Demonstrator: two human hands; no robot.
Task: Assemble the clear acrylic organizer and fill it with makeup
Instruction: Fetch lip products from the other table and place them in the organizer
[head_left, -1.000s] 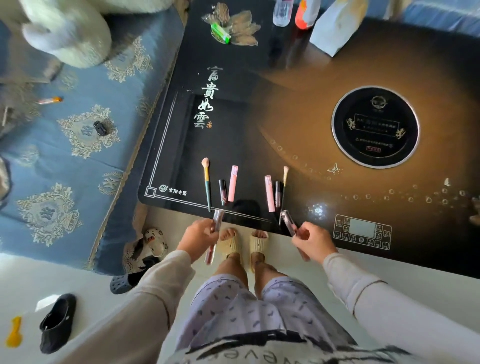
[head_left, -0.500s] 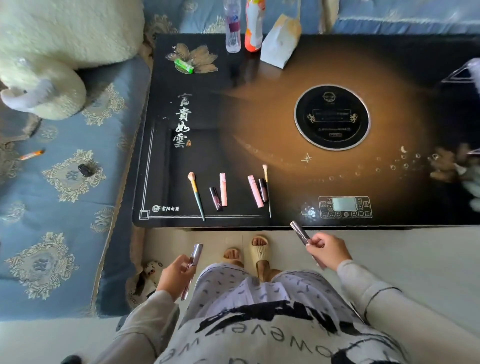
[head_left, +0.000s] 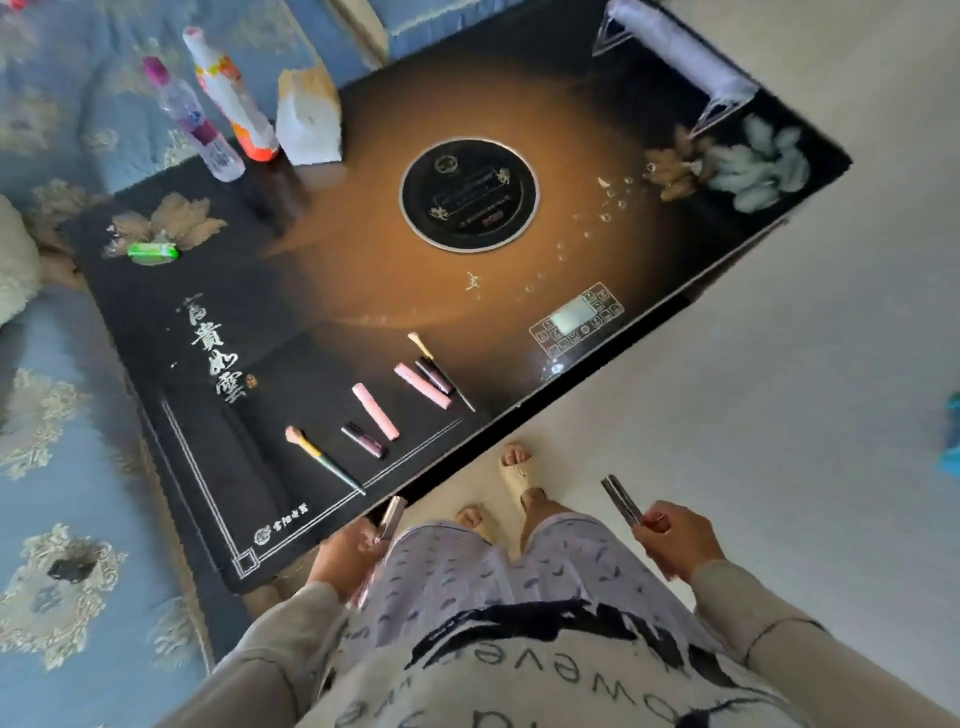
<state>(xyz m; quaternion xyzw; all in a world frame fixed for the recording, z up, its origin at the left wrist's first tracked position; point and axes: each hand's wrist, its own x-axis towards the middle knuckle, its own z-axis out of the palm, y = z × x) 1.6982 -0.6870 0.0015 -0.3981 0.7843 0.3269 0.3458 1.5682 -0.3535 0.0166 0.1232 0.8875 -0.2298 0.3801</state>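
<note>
Person stands at lower edge of black bench, one makeup tube in each hand, both held off the bench.

L hand, lower centre, fingers curled round a silvery tube, tip pointing up at bench corner. R hand, lower right, grips a dark tube over the floor, tip up-left. Rest of makeup lies in a slanted row near bench's lower edge, L to R: green-handled brush, short dark stick, pink stick, then a gap, second pink stick, second dark stick and thin brush close together. Clear acrylic piece at bench's far corner, upper right, blurred. Upper left: clear bottle, white-orange bottle, white pack side by side. Beige slipper on floor betw. the hands.
</note>
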